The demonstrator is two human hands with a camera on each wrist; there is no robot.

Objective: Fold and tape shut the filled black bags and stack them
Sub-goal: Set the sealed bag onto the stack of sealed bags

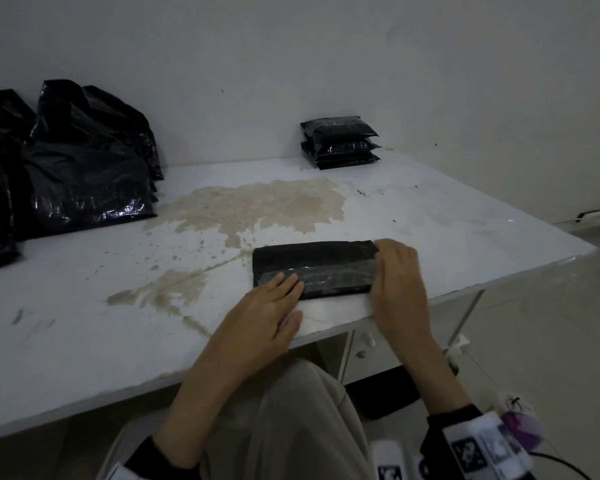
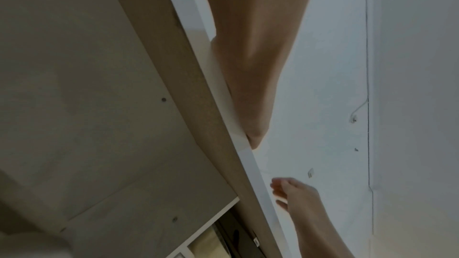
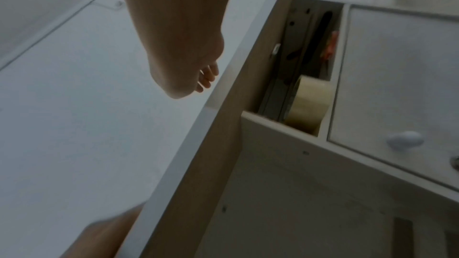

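A folded black bag [image 1: 323, 265] lies flat near the table's front edge, with a strip of clear tape [image 1: 340, 276] along its top. My left hand [image 1: 274, 296] lies on the bag's near left corner, its straight fingers pressing on the tape. My right hand [image 1: 395, 271] covers the bag's right end with its fingers curved over it. A stack of three taped bags [image 1: 340, 142] stands at the back by the wall. In both wrist views the table edge hides the bag; the left hand [image 2: 248, 85] and the right hand [image 3: 183, 66] show from below.
A heap of untaped filled black bags [image 1: 77, 161] fills the back left of the white table [image 1: 118, 341], which has a brown stain in the middle. A roll of clear tape [image 3: 310, 103] sits in an open drawer under the tabletop on the right.
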